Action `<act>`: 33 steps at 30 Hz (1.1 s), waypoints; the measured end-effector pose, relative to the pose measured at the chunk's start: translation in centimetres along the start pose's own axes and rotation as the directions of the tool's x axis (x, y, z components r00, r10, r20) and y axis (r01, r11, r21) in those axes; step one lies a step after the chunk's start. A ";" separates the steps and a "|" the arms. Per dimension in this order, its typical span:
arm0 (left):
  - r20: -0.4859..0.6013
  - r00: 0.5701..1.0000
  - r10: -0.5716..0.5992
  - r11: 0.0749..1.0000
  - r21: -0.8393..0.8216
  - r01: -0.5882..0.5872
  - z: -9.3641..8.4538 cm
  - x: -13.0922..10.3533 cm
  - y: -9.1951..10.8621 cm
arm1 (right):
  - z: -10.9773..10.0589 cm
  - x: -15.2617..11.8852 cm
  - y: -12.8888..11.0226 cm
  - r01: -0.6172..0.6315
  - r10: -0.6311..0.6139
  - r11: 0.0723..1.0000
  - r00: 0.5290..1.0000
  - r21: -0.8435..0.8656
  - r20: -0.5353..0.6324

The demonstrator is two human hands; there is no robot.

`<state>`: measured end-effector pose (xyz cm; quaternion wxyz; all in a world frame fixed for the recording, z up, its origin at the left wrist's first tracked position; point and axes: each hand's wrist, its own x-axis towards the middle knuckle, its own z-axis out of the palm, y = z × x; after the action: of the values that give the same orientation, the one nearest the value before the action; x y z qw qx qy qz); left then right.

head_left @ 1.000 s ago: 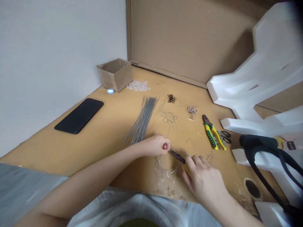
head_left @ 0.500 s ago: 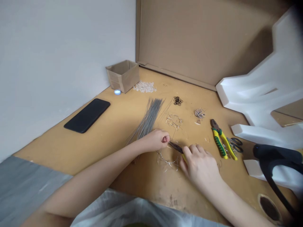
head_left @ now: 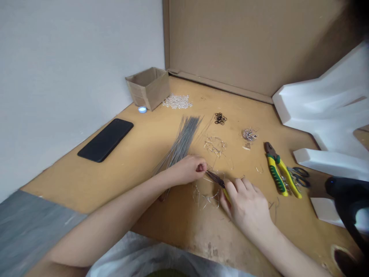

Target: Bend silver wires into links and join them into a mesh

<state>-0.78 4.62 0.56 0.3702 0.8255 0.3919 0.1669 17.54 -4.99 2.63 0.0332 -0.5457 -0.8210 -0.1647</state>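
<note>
My left hand [head_left: 191,169] is closed in a pinch beside the grey wire bundle [head_left: 184,140]; a thin wire ring piece seems to run from its fingertips. Wrapped round the yellow handles of the dark-nosed pliers [head_left: 215,178] is my right hand [head_left: 248,200]. The pliers' tip points left and meets the left fingertips. Below the pliers lies a ring of bent wire [head_left: 206,200], partly behind them. Another wire ring [head_left: 215,146] rests just beyond the hands. What exactly is pinched is too small to make out.
Yellow-green pliers [head_left: 281,169] and dark-handled scissors [head_left: 301,176] lie at the right, near white foam [head_left: 323,161]. Further back are black rings [head_left: 220,118], a wire cluster [head_left: 250,134], clear bits [head_left: 177,101] and a cardboard box [head_left: 150,88]. A phone [head_left: 106,140] lies left.
The view has shifted slightly, so objects at the right appear further right. Both hands keep nearly the same pose, with the pliers' tip still at the left fingertips.
</note>
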 end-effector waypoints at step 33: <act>0.028 1.000 0.011 1.000 -0.008 -0.011 -0.2 0.0 0.0 | 0.9 -1.0 -1.0 -0.087 0.089 0.995 0.995 0.041 -0.037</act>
<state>-0.81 4.71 0.70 0.3777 0.8286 0.3814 0.1591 17.13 -5.94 1.36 0.0669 -0.5772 -0.7985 -0.1573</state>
